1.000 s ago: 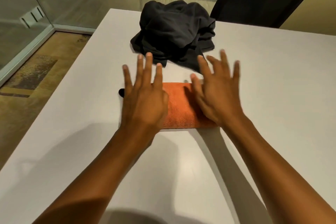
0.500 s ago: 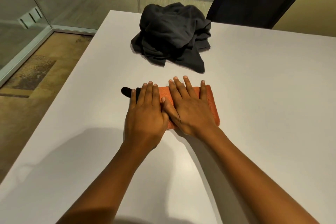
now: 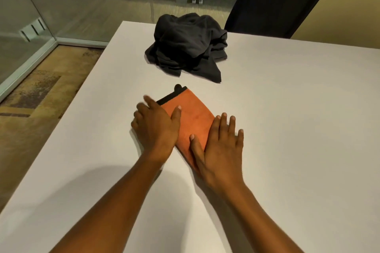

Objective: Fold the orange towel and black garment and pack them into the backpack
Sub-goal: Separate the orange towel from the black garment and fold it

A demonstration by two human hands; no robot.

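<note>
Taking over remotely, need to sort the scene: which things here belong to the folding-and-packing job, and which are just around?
Job:
orange towel, folded, under both flat hands, left hand, right hand
black garment, still in a heap

Not the job:
white table
dark chair

No backpack in view.

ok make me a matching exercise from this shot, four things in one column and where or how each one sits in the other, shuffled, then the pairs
Things
1. orange towel
2. black garment
3. left hand
4. right hand

States
A. crumpled in a heap at the far end of the white table
B. fingers straight, resting on the towel's near right edge
C. folded into a small rectangle, lying at an angle between the hands
D. on the towel's left side, thumb laid across the cloth

Pairs: 1-C, 2-A, 3-D, 4-B
</note>
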